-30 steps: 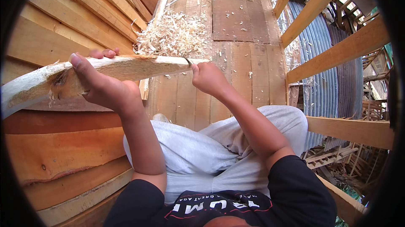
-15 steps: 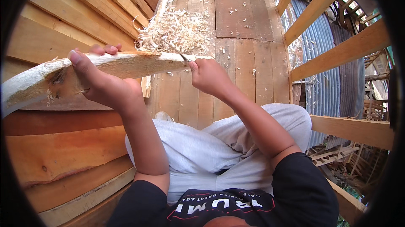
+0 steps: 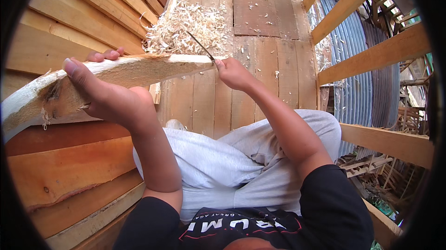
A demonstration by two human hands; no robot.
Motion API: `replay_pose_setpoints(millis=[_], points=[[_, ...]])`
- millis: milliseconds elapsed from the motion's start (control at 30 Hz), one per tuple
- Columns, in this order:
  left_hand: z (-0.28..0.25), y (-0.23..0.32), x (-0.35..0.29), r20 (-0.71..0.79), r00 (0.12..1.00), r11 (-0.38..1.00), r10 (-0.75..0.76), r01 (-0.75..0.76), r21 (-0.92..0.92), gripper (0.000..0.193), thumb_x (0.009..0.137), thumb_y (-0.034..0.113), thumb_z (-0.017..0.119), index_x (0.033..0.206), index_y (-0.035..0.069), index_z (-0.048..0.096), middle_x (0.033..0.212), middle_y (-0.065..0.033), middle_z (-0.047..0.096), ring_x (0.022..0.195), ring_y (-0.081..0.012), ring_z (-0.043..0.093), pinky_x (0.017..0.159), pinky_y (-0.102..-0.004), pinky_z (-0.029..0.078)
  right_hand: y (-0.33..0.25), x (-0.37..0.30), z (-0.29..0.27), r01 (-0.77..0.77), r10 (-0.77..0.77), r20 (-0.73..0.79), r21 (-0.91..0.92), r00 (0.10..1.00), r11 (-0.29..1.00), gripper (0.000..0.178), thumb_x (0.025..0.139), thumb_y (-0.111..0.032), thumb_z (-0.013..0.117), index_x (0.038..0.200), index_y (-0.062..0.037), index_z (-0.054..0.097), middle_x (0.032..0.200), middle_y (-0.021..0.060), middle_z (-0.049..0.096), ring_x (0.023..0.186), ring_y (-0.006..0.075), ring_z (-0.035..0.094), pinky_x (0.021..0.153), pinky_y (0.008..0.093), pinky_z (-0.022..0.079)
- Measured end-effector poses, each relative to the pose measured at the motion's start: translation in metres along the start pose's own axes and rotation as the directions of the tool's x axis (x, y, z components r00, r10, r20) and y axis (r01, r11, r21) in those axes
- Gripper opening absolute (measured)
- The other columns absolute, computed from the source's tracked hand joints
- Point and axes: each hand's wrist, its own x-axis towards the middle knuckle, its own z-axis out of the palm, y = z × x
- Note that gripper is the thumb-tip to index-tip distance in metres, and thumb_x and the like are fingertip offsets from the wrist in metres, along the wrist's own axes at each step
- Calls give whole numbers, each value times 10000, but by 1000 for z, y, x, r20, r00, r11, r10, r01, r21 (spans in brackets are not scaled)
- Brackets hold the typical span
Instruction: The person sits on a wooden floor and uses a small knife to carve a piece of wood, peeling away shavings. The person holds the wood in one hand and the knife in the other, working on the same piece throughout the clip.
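A long curved piece of pale wood (image 3: 139, 69) reaches from the left edge to the middle of the view, its upper edge cut white and smooth. My left hand (image 3: 109, 87) is closed around it, thumb on the near side and fingertips showing over the far edge. At the narrow right end of the wood, my right hand (image 3: 236, 74) is closed on a knife. Its thin dark blade (image 3: 200, 45) points up and left, beyond the wood's upper edge. The handle is hidden in my fist.
A heap of curled wood shavings (image 3: 190, 24) lies on the plank floor (image 3: 232, 96) beyond the wood. Stacked boards (image 3: 74, 161) line the left side. Wooden rails (image 3: 371, 57) stand at right, with corrugated metal sheets (image 3: 353, 64) behind them. My crossed legs (image 3: 218, 161) are below.
The knife blade has turned away from the wood's edge and now shows at greater length. My right hand has moved slightly right and farther away. My left hand keeps its grip on the wood.
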Motion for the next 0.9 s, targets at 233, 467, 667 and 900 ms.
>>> replay_pose_setpoints(millis=[233,467,667,900], points=[[-9,-7,13,-7,1000,1000,-19,19,-12,449,922,378,600,1112,12,424,817,-64,446,735,-200,514,737,-395,530,-42,-31,32,134,-160,-208,-130,965,982,400,960,-248,420,817,59,634,811,301,621,787,472,601,747,535,465],[2,-3,2,32,999,1000,-12,11,12,441,924,392,598,1089,17,433,787,-56,444,709,-193,501,759,-406,524,60,16,6,-222,197,-150,-177,969,959,435,960,-268,420,921,102,644,914,321,642,915,452,631,838,502,483],[-4,2,-5,43,999,1000,4,-4,6,460,923,404,599,1089,12,427,783,-50,438,714,-190,502,769,-422,530,-45,-25,17,29,-41,-94,-128,995,991,458,971,-279,402,856,94,642,861,322,633,880,458,625,811,512,478],[-7,-7,14,-20,999,999,-47,47,-14,442,920,366,609,1124,27,411,798,-57,451,722,-199,517,760,-418,529,-5,-1,4,-33,32,-4,-138,999,990,454,971,-301,405,867,65,653,851,305,639,845,453,624,795,510,475]])
